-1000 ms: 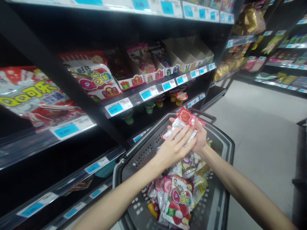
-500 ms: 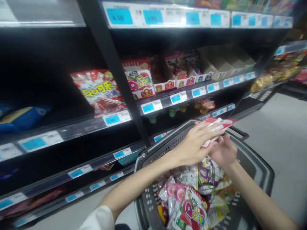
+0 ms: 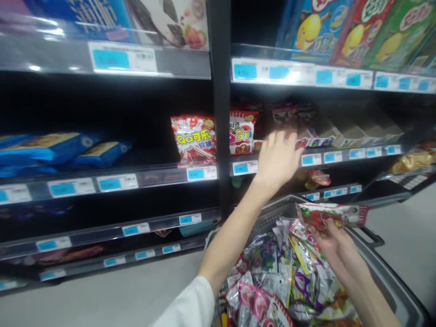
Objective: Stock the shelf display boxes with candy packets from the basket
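My left hand (image 3: pixel 277 156) reaches over the basket to the middle shelf, fingers stretched out in front of the small candy boxes. Whether its fingertips touch anything there is hidden. In my right hand (image 3: pixel 335 240) is a red and white candy bag (image 3: pixel 344 214), held above the basket's far side. Many more candy bags (image 3: pixel 269 254) in mixed colours lie in the grey basket (image 3: pixel 402 281) beneath. Close to my left hand, a red and white gummy candy bag (image 3: pixel 241 131) stands by the shelf post.
Left of the dark shelf post (image 3: pixel 223 113) stands a red candy bag (image 3: pixel 194 140), with blue packets (image 3: pixel 51 147) farther left. Open cardboard boxes (image 3: pixel 354 134) sit at right. A price-tagged shelf edge (image 3: pixel 306 75) runs above my left hand. Grey floor shows below.
My hands have parted: the left went up to the shelf, while the right keeps the candy bag over the basket. The view has shifted, bringing upper-shelf packages into sight.
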Available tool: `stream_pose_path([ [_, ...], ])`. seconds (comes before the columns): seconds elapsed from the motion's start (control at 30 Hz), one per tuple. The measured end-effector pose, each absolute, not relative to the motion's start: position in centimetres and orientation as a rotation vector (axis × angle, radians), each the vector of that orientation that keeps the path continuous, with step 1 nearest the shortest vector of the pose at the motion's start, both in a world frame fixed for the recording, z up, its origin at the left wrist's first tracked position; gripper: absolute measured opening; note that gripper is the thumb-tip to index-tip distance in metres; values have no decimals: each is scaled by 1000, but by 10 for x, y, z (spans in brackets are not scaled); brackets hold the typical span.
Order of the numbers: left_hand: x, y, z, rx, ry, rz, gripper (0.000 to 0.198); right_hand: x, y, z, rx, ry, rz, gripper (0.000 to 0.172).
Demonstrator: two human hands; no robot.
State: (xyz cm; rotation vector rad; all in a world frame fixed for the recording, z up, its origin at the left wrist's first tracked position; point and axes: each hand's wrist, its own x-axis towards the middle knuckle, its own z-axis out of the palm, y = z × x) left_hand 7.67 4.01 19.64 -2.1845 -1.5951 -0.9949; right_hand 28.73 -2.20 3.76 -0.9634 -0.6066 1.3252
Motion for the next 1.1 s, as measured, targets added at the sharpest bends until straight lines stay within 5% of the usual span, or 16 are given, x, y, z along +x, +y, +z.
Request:
stream_pose_path([
  [0.4, 72, 67, 163, -1817, -1769, -1052, 36, 283, -10, 26, -925, -697, 1146, 34],
  [0.73, 77, 57, 161, -1932, -1785, -1113, 31, 222, 52, 169, -595, -1067, 971, 31],
  [0.97, 75, 54, 167, -1989, -1790, -1170, 33, 165, 122, 232, -909, -1425, 914, 40],
  [1.1, 74, 54, 170, -2045, -1788, -1190, 32, 145, 152, 244, -1151, -1567, 605, 32],
])
